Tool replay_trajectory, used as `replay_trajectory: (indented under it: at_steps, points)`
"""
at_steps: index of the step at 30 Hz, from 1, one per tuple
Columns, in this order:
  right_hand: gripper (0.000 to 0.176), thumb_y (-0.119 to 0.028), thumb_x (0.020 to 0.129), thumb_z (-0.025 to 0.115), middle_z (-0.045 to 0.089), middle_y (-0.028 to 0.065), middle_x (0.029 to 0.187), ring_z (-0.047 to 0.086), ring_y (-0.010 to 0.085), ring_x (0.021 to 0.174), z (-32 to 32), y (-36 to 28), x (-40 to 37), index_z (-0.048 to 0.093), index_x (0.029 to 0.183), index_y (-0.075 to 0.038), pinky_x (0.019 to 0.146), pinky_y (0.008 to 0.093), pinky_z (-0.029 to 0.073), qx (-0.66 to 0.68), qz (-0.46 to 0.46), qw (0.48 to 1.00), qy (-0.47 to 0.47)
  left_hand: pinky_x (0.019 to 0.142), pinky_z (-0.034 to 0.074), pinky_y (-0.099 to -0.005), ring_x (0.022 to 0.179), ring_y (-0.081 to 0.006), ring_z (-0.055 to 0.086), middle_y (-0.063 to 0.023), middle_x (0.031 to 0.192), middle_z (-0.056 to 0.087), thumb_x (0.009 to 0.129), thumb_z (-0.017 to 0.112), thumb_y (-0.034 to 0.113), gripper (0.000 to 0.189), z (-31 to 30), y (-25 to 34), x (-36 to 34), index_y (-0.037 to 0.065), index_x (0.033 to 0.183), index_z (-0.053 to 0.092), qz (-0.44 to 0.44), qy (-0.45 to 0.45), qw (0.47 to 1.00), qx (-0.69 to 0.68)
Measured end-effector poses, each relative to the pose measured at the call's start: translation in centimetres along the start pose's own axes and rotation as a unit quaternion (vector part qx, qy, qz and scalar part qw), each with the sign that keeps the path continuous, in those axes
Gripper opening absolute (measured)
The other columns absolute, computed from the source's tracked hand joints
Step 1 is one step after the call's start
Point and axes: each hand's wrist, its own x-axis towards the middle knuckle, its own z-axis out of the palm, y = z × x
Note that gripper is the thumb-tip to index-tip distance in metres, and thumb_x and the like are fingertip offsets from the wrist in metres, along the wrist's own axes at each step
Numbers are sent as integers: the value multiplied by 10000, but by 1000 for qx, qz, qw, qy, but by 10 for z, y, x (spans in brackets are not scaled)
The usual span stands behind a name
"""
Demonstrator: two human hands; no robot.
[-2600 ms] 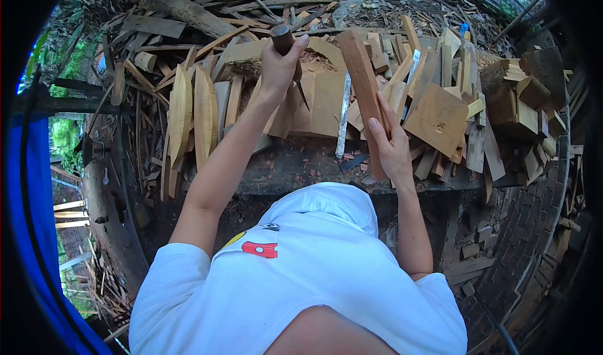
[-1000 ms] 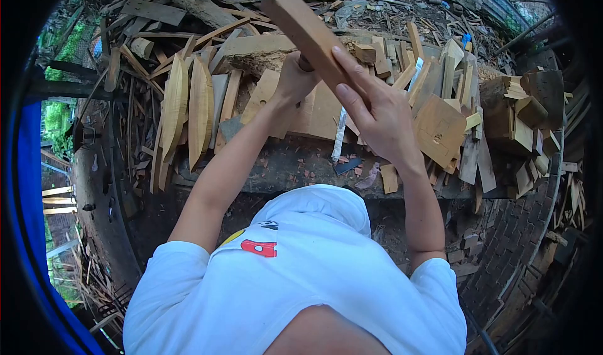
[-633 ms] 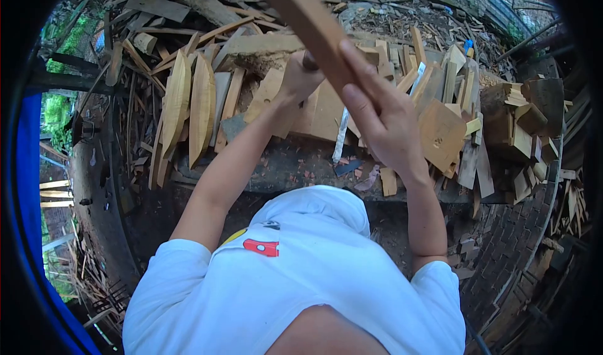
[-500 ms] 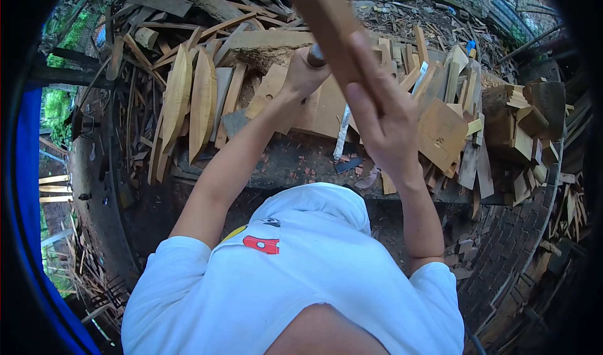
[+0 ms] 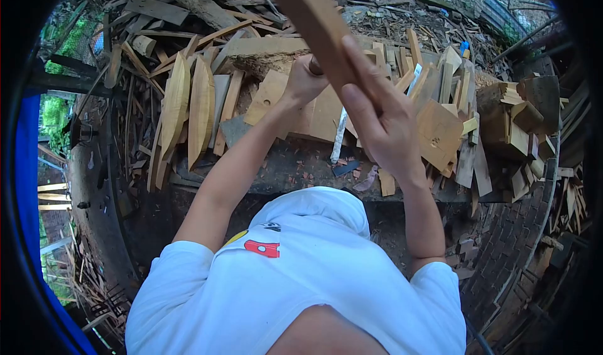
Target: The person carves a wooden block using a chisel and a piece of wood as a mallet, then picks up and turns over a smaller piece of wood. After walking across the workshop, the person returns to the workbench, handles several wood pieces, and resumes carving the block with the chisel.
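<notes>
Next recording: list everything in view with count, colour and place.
plank: one, reddish-brown, raised at top centre
tool handle: one, dark brown, centre, mostly hidden
leaf-shaped blanks: two, yellow, leaning at left
offcuts: many, tan, piled centre and right
wood blocks: several, brown, stacked far right
metal strip: one, silver, among the offcuts
tarp: one, blue, left edge
shirt: one, white, bottom
left hand: one, bare, closed on tool handle
right hand: one, bare, gripping plank
</notes>
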Motion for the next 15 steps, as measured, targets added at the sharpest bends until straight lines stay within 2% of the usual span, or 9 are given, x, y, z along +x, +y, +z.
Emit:
replay_trajectory:
  at_steps: [3,4,7,8,9,11,12,13,15]
  points:
    - [501,-210,944,548,677,144,988,619,164,823,14,13,0,431,1431,-212,733,286,483,-2,-97,991,90,671,510,-263,756,-58,609,-2,776,673,803,716,112,144,-4,-5,-1,9,888,663,-27,-9,999,21]
    - [477,-271,923,584,637,179,844,625,273,666,15,20,-2,480,1388,-289,655,378,488,-101,-42,994,24,672,509,-264,755,-60,610,0,777,672,802,714,110,140,-4,-8,-1,11,888,666,-22,6,1000,-19]
    - [483,-264,923,584,635,180,855,621,260,671,2,11,1,473,1392,-290,656,370,486,-174,-2,984,-42,682,511,-264,776,-72,616,-15,823,675,797,717,119,186,5,0,3,8,932,654,-13,48,997,-59]
    - [482,-263,923,579,638,164,841,617,249,685,-2,1,-1,471,1393,-291,650,366,484,-48,43,997,-33,688,513,-266,790,-79,618,-25,849,672,794,723,129,223,4,3,0,3,957,638,-26,22,998,-45]
    - [482,-263,923,579,638,164,841,617,249,685,4,1,-3,471,1393,-291,650,366,484,-47,48,997,-37,693,515,-268,804,-86,620,-35,875,670,792,730,140,261,5,1,-3,-2,983,623,-40,-2,999,-32]
    - [479,-261,925,573,645,147,824,628,250,713,16,3,-3,471,1393,-288,659,362,489,85,-84,983,141,696,518,-274,805,-88,621,-44,878,672,801,720,143,262,0,-8,-6,-7,990,618,-23,-14,999,22]
    - [512,-239,931,560,664,137,925,603,135,834,10,8,-7,436,1427,-208,709,302,469,-19,-28,998,51,687,519,-276,789,-86,621,-41,854,676,805,710,134,227,-1,-12,-8,-7,966,633,-53,6,997,-47]
    - [512,-239,931,560,664,137,925,603,135,834,6,9,-9,436,1427,-208,709,302,469,-20,-29,998,54,678,519,-278,772,-84,620,-37,829,681,809,699,126,193,1,-15,-8,-6,941,648,-81,23,990,-117]
    - [518,-265,934,543,656,124,898,589,139,850,-2,8,-5,421,1436,-220,742,316,463,-196,64,972,-110,658,519,-282,743,-92,620,-26,784,677,817,681,113,148,7,-11,3,-9,897,658,-47,11,994,-100]
